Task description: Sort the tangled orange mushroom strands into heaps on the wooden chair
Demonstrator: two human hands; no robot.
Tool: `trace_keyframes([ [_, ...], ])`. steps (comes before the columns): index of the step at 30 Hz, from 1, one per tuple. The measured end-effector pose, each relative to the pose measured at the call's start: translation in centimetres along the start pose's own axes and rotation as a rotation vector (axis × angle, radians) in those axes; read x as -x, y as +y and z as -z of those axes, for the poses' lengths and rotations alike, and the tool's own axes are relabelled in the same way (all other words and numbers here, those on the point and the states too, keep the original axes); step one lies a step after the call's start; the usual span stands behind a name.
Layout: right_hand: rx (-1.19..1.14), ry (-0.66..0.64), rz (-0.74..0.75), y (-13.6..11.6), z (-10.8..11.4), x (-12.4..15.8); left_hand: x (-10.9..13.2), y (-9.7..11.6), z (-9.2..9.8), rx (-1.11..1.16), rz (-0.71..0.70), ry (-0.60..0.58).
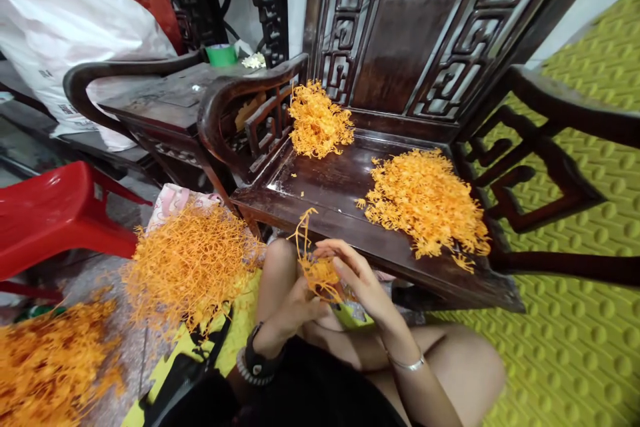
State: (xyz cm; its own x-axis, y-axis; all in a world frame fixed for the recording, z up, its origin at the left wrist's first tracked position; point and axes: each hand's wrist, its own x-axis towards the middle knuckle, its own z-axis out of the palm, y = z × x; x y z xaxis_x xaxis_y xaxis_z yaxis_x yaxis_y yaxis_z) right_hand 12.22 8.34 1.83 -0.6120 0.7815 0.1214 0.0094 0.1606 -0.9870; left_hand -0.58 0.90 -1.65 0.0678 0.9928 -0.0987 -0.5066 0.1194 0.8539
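My left hand, with a black watch on the wrist, and my right hand, with a thin silver bracelet, both hold a small tangled clump of orange strands above my knees. The strands look like cordyceps flowers. A large loose pile of them lies on the dark carved wooden chair seat ahead of my right hand. A smaller heap sits against the chair back. Further heaps lie to my left and at the lower left.
A red plastic stool stands at the left. Behind it are a white sack and a dark wooden side table holding a green tape roll. A yellow-green dimpled mat covers the floor on the right.
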Motion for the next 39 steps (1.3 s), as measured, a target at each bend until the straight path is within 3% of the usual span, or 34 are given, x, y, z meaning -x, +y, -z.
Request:
trace_keyframes([
  [3,-0.096,-0.003,-0.048,0.4,-0.5,0.3,0.1,0.0,0.4,-0.098,-0.026,-0.041],
  [6,-0.049,0.049,-0.008,1.1,-0.7,0.5,0.3,-0.3,0.6,-0.135,0.073,-0.034],
  [10,-0.066,0.087,0.095,1.6,-1.2,0.8,0.4,-0.7,0.6,-0.146,0.222,-0.212],
  [16,-0.028,0.049,-0.064,2.7,-2.9,0.8,0.3,-0.9,0.4,-0.09,0.335,-0.209],
  [22,0.333,0.637,0.132,3.5,-1.5,0.5,0.5,-0.7,0.7,-0.233,0.199,-0.145],
  [28,0.53,0.863,0.311,2.2,0.1,0.6,0.8,-1.6,0.9,-0.173,0.268,-0.241],
  [30,0.472,0.968,0.362,1.5,0.5,0.8,1.1,-1.5,0.9,-0.159,0.281,-0.286],
  [32,0.253,1.063,0.412,0.6,1.0,1.0,1.5,-1.1,1.0,-0.185,0.297,-0.332],
  [35,-0.128,1.046,0.427,-1.0,1.7,1.1,2.3,-0.5,1.2,-0.301,0.316,-0.407],
  [37,-0.201,1.004,0.434,-1.9,2.1,1.1,2.8,0.0,1.3,-0.371,0.341,-0.413],
  [39,-0.191,1.05,0.453,-2.7,3.1,1.3,3.3,0.4,1.6,-0.407,0.368,-0.422],
])
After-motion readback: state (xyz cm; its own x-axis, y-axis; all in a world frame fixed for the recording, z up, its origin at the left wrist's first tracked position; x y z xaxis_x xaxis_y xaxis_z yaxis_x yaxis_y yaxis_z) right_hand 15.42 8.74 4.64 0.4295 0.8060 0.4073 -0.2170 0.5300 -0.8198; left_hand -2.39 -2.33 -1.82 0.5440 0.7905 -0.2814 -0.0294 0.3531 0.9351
